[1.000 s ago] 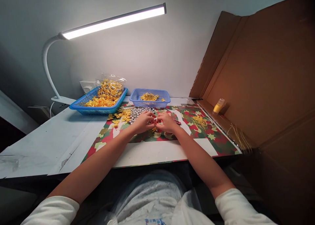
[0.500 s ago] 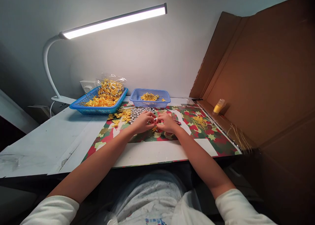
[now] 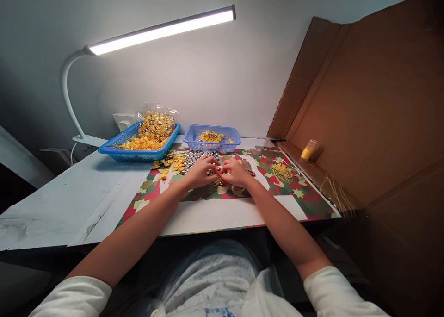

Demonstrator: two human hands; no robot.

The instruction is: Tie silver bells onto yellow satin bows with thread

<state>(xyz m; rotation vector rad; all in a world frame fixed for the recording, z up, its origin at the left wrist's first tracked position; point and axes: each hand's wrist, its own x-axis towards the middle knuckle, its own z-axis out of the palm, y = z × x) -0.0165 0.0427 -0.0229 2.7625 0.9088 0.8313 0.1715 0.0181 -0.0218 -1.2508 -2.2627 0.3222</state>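
Note:
Above the middle of the patterned sheet (image 3: 229, 193), my left hand (image 3: 203, 172) and my right hand (image 3: 235, 172) meet fingertip to fingertip. Both are closed in a pinch around a small silver bell (image 3: 218, 168); the fingers hide most of it. Just under the fingertips shows a yellow ribbon bow (image 3: 218, 182), partly covered. Behind my left hand lies a pile of silver bells (image 3: 194, 158). Left of that pile are loose yellow bows (image 3: 176, 162). A red-handled tool (image 3: 251, 172) sticks out from behind my right hand, its other end hidden.
A blue basket (image 3: 135, 157) heaped with yellow bows and a clear bag stands at back left. Beside it is a smaller blue basket (image 3: 194, 145) with yellow pieces. Yellow ties (image 3: 281, 172) lie right, near a yellow-filled bottle (image 3: 308, 150) and cardboard (image 3: 364, 108). A lamp (image 3: 163, 30) hangs overhead.
Almost nothing differs. The fingertips have shifted very slightly around the silver bell; both arms and everything on the table stay where they were.

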